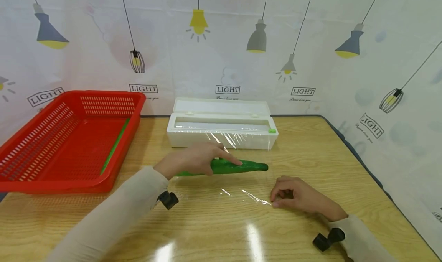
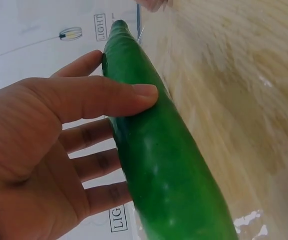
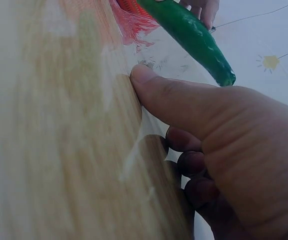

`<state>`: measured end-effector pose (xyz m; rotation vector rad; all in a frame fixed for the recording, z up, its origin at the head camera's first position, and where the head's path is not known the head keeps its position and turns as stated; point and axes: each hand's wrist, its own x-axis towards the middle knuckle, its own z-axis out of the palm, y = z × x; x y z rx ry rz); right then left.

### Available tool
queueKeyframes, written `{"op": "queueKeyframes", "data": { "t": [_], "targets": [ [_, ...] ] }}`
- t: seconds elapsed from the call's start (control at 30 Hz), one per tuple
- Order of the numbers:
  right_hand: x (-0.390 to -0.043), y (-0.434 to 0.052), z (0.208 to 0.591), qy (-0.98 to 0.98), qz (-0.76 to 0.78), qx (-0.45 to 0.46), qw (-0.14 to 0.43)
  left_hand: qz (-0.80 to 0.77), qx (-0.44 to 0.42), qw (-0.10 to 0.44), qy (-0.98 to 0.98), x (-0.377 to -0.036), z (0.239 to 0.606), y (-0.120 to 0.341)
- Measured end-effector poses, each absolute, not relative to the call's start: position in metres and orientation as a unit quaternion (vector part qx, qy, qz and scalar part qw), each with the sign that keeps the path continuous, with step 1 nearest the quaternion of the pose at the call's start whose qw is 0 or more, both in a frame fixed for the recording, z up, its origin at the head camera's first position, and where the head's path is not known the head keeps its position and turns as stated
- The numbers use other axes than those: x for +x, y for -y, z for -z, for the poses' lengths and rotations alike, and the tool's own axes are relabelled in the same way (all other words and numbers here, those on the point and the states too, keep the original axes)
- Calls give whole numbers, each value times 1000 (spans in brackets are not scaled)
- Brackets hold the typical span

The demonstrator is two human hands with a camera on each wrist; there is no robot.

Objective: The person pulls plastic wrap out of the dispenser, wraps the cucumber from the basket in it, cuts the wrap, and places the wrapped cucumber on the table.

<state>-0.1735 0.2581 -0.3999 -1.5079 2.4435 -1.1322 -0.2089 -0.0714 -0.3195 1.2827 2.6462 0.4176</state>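
My left hand [image 1: 197,159] holds a long green cucumber [image 1: 253,167] a little above the table, lying crosswise in the head view. In the left wrist view the thumb lies over the cucumber [image 2: 169,165] and the other fingers are behind it. Clear cling film [image 1: 257,198] stretches over the table in front of a white cling film dispenser [image 1: 179,140], whose lid [image 1: 221,107] stands up. At the film's near right corner, my right hand [image 1: 300,196] pinches its edge between thumb and fingers. The right wrist view shows the thumb [image 3: 169,97] against the film's edge.
To the left stands a red plastic basket [image 1: 126,150] with a green strip [image 1: 115,145] along its inner right side. A light green slider [image 1: 272,131] sits at the dispenser's right end. A printed backdrop [image 1: 224,66] borders the wooden table [image 1: 214,231] behind and right.
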Motion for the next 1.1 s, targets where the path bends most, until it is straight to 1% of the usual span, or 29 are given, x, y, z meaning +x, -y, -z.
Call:
{"op": "queueKeyframes", "data": {
  "t": [0.13, 0.5, 0.67, 0.9, 1.1],
  "targets": [
    [-174, -259, 401, -788, 369, -493, 26, -135, 440, 82, -884, -207, 324, 67],
    [-173, -259, 399, -792, 366, -488, 26, -136, 425, 116, -887, -204, 333, 55],
    [-173, -258, 399, -784, 370, -498, 22, -129, 428, 112, -888, -205, 337, 52],
    [-173, -259, 400, -798, 368, -476, 30, -133, 444, 113, -879, -208, 343, 48],
    [-172, -259, 399, -797, 371, -476, 30, -142, 434, 132, -880, -209, 348, 47]
  ]
}}
